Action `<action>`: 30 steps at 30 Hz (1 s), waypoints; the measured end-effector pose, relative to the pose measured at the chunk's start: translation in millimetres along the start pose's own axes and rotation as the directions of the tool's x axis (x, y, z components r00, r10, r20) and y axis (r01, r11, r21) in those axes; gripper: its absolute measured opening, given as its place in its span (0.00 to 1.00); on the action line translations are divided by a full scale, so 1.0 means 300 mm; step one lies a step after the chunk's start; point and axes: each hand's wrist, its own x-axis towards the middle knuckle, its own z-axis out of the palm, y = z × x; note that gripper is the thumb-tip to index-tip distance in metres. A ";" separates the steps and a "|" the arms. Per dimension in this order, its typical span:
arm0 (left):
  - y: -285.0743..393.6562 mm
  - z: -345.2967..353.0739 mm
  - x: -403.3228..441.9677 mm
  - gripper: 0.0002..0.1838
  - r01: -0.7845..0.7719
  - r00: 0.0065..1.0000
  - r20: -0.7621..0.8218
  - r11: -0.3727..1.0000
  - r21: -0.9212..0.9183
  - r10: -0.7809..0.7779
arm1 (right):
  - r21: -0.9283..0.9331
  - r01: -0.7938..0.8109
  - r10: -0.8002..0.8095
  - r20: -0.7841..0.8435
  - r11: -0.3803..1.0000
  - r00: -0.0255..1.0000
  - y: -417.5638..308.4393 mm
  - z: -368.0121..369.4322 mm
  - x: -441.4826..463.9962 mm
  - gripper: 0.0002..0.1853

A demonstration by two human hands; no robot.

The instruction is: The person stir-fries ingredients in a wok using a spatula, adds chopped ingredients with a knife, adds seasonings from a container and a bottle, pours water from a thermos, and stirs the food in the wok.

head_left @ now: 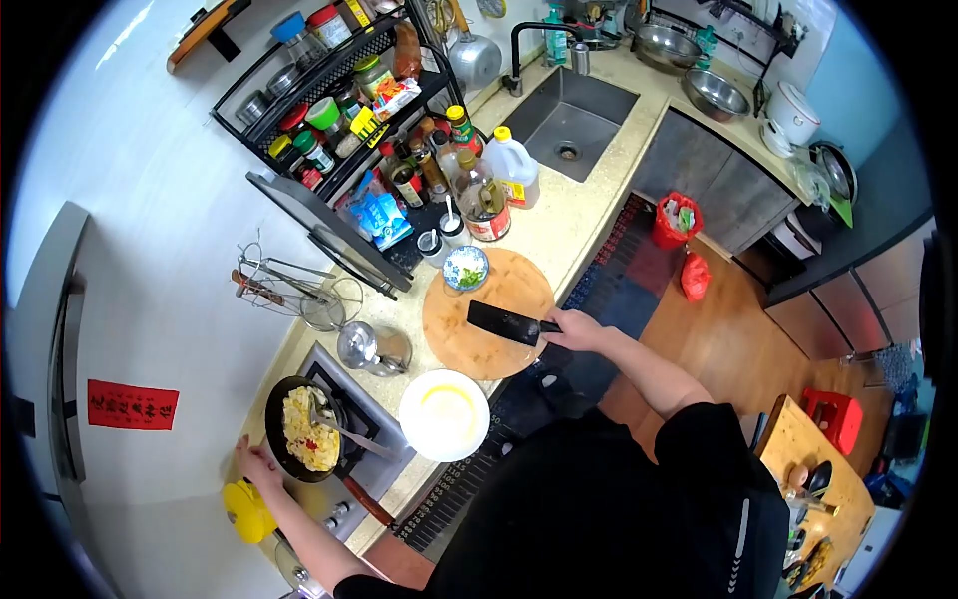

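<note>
My right hand grips the handle of a dark cleaver, its broad blade over the round wooden cutting board. A small blue-and-white bowl with chopped green and white bits sits at the board's upper edge. My left hand is beside the left rim of the frying pan, fingers partly spread, with nothing visible in them. Yellow and white scrambled-looking food with some red bits lies in the pan. A metal spatula rests in it, handle over the rim.
A white plate with yellowish residue stands between stove and board. A metal pot, a wire rack and a spice shelf line the wall. Beyond are bottles and the sink. Something yellow sits near my left wrist.
</note>
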 end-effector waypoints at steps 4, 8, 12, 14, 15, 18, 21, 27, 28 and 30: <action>0.055 -0.040 0.018 0.15 0.249 0.937 0.240 0.967 0.045 -0.253 | -0.307 0.010 0.010 0.063 0.952 0.998 -0.001 -0.045 0.106 0.17; 0.163 0.000 -0.084 0.15 0.271 0.897 0.434 0.882 -0.386 -0.085 | -0.404 0.111 -0.037 0.187 0.908 0.982 0.009 -0.075 0.163 0.14; 0.145 0.081 -0.177 0.11 -0.231 0.966 0.209 0.880 0.415 0.155 | -0.329 0.078 -0.054 0.082 0.941 0.995 -0.140 -0.151 0.321 0.13; 0.184 0.134 -0.279 0.15 -0.441 0.897 0.242 0.700 0.561 0.370 | -0.232 0.138 -0.142 0.000 0.963 0.990 -0.168 -0.130 0.488 0.14; 0.205 0.160 -0.329 0.18 -0.507 0.858 0.226 0.686 0.521 0.461 | -0.191 0.168 -0.179 -0.041 0.967 0.983 -0.197 -0.121 0.567 0.15; 0.219 0.235 -0.493 0.15 -0.580 0.770 0.089 0.635 0.510 0.631 | -0.327 0.283 -0.305 -0.018 0.902 0.952 -0.360 -0.143 0.791 0.14; 0.173 0.379 -0.732 0.12 -0.517 0.856 0.200 0.784 0.345 0.477 | -0.665 0.434 -0.419 0.195 0.608 0.887 -0.395 -0.097 1.009 0.21; 0.136 0.579 -1.097 0.13 -0.570 0.733 0.600 0.771 0.285 0.320 | -0.720 0.451 -0.172 0.430 0.527 0.886 -0.399 0.000 1.184 0.21; 0.130 0.597 -1.124 0.12 -0.483 0.774 0.574 0.834 0.266 0.266 | -0.682 0.452 -0.211 0.410 0.575 0.887 -0.381 0.006 1.190 0.27; 0.101 0.607 -1.146 0.14 -0.442 0.769 0.597 0.865 0.238 0.228 | -0.650 0.461 -0.204 0.434 0.605 0.878 -0.396 -0.005 1.194 0.28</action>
